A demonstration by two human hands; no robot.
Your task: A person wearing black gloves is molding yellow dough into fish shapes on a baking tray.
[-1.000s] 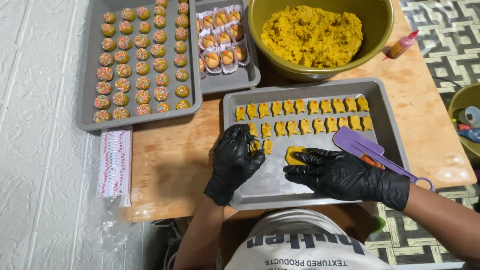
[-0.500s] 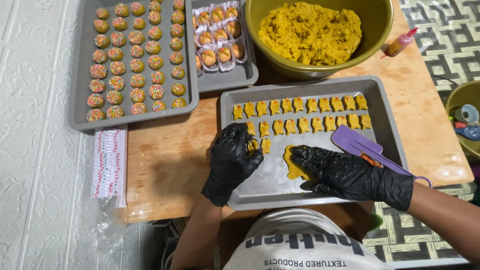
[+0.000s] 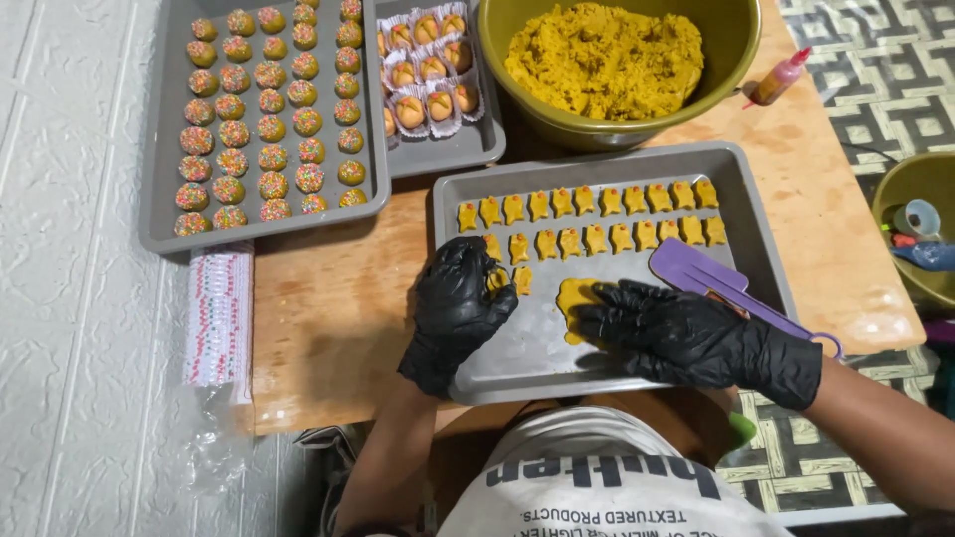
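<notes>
Both black-gloved hands are down in the near grey tray [image 3: 741, 189] on the wooden surface [image 3: 328, 298]. The left hand [image 3: 460, 303] has its grip curled around a small yellow dough shape [image 3: 495, 279], pinched at the fingertips just beside the last cut piece [image 3: 523, 279] of a third row. The right hand [image 3: 667, 328] lies flat, grip released, fingers spread and pressing on a flattened patch of yellow dough [image 3: 575, 298] in the middle of the tray, at about 3 o'clock from the left hand.

Above the hands, towards 12 o'clock, two tidy rows of cut yellow pieces [image 3: 587, 219] fill the far half of the tray. At 2 o'clock from the right hand a purple spatula [image 3: 696, 273] rests on the tray, its handle running off under the right wrist. Further out at 12 o'clock sits a big olive bowl [image 3: 731, 50] heaped with yellow dough, touching the tray's far rim. At 10 o'clock, a second tray [image 3: 159, 199] carries sprinkle-topped balls, and beside it a smaller tray [image 3: 468, 149] holds sweets in paper cups. A sleeve of paper cups [image 3: 219, 313] lies at 9 o'clock on the surface edge. A small red-capped bottle [image 3: 778, 80] lies at 1 o'clock.
</notes>
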